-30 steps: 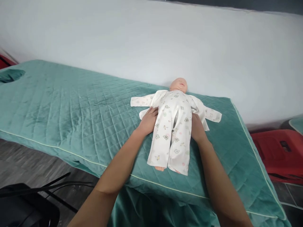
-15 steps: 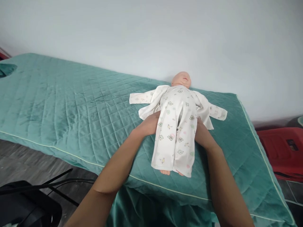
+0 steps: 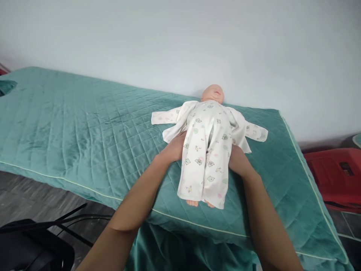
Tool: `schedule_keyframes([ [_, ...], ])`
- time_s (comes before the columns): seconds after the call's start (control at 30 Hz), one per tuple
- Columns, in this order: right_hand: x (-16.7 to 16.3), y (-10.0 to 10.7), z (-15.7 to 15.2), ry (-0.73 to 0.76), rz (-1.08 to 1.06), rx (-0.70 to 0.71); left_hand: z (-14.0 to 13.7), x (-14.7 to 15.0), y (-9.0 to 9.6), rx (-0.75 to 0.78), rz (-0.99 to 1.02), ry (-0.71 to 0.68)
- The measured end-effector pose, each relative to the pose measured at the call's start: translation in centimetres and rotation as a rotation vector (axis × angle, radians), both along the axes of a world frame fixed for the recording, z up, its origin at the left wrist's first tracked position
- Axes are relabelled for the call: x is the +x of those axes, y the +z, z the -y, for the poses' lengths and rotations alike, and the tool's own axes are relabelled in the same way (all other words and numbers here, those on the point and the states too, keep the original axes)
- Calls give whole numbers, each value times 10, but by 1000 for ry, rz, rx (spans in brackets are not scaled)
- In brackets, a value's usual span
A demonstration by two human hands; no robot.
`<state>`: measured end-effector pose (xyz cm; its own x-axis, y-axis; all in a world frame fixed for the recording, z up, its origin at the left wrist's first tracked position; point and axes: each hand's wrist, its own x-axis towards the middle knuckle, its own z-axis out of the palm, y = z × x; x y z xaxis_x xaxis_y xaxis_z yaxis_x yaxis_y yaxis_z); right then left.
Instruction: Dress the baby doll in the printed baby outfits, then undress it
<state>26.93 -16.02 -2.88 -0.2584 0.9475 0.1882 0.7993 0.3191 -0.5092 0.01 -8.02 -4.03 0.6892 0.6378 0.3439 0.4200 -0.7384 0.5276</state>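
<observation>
A baby doll lies on its back with its head near the wall, dressed in a white printed top with spread sleeves and matching white printed trousers. The doll's toes peek out below the trouser hems. My left hand reaches in at the left side of the trousers, close to the top's lower edge. On the other side, my right hand is tucked against the right trouser leg. The cloth and the doll hide the fingers of both hands, so their grip does not show.
Beneath the doll is a green quilted bed cover with pale piping, running along a white wall. A red case sits beyond the right end. At lower left is a black object with thin black bars.
The view has shifted slightly, moving doll and clothes a little left in the picture. Both hands stay at the sides of the trousers; little else differs.
</observation>
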Motion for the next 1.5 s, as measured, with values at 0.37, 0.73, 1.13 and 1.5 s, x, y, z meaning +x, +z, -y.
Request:
schedule_keyframes([
  [0.37, 1, 9, 3, 69, -115, -85, -2, -1, -3, 4, -30, 72],
  [0.73, -5, -8, -1, 40, -35, 58, -2, -2, -2, -1, -3, 140],
  [1.13, -1, 10, 5, 172, -243, 67, -4, -15, -12, 214, 150, 18],
  [1.5, 8, 25, 10, 182, -319, -198, -1, -17, -6, 281, 130, -45],
])
